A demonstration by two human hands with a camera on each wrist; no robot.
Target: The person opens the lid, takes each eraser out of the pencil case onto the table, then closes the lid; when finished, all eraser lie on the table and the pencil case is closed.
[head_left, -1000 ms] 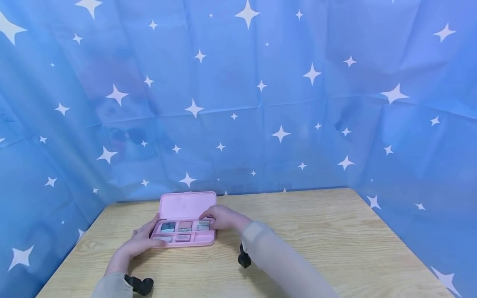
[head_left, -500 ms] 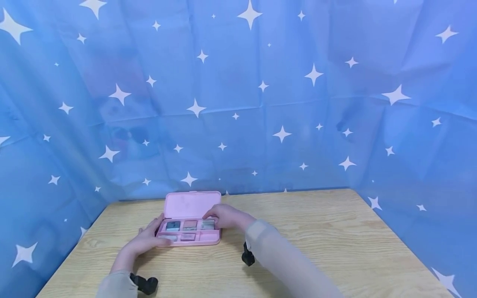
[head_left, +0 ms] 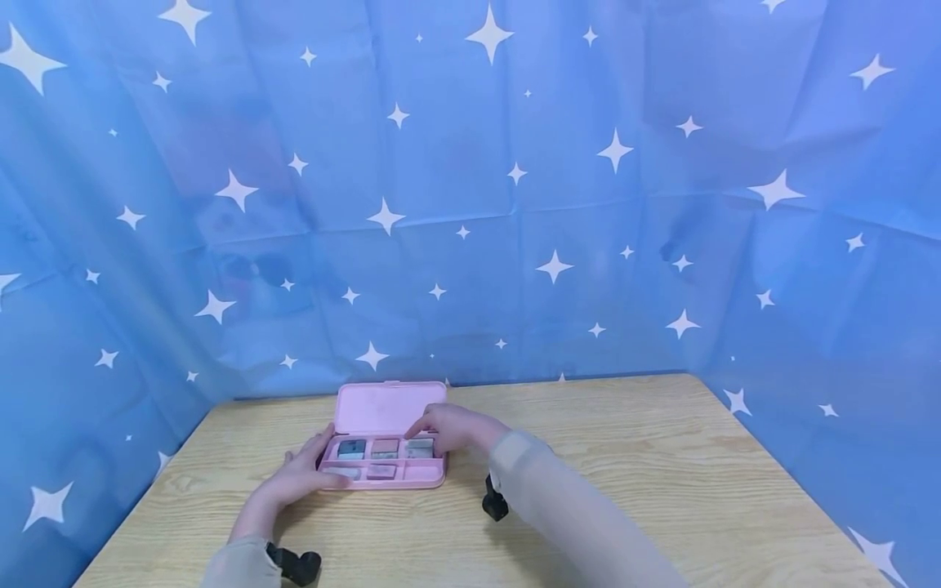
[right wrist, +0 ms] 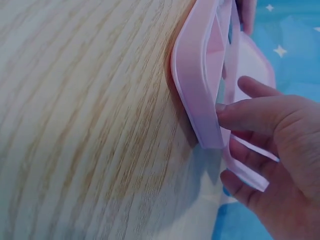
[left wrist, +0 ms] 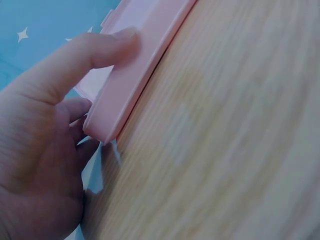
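Observation:
A pink plastic case (head_left: pixel 424 474) lies on the table, its lid (head_left: pixel 390 407) swung up at the back. Small blocks sit in its compartments: a dark teal one (head_left: pixel 351 446), a pink one (head_left: pixel 385 446), a pale grey-green one (head_left: pixel 420 445), and others in the front row. My left hand (head_left: pixel 294 478) grips the case's left end, thumb (left wrist: pixel 120 47) on the front wall and fingers behind the end. At the other end, my right hand (head_left: pixel 459 429) holds the right back corner; its thumb (right wrist: pixel 250 114) touches the rim and its fingers curl behind.
The wooden table (head_left: pixel 625 474) extends to the right and toward me. A blue curtain (head_left: pixel 470 163) with white stars hangs right behind the table's back edge. Black wrist devices, one (head_left: pixel 296 565) on the left and one (head_left: pixel 495 500) on the right, hang under my sleeves.
The open case has slid a little to the right along the table, both hands moving with it. Their hold looks the same throughout, and the blocks stay in their compartments.

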